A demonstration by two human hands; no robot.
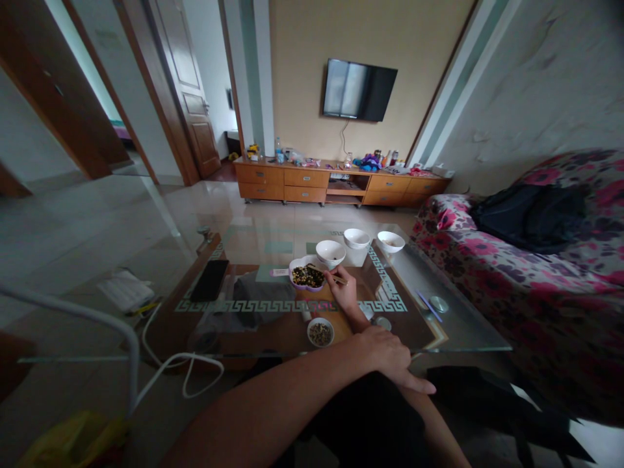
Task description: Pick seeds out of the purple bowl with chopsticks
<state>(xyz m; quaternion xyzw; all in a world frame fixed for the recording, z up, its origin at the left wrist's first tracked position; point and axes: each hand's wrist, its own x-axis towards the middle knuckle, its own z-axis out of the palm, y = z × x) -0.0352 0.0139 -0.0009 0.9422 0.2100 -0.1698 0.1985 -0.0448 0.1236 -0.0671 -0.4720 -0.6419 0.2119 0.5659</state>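
Tan chopsticks [340,281], probably, in right hand [343,288]

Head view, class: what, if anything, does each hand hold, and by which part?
The right hand holds a thin, light stick, perhaps chopsticks; the hand hides the exact part gripped. The left hand rests on the right forearm, holding no visible object.

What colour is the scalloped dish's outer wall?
The dish is pale purple outside; head view.
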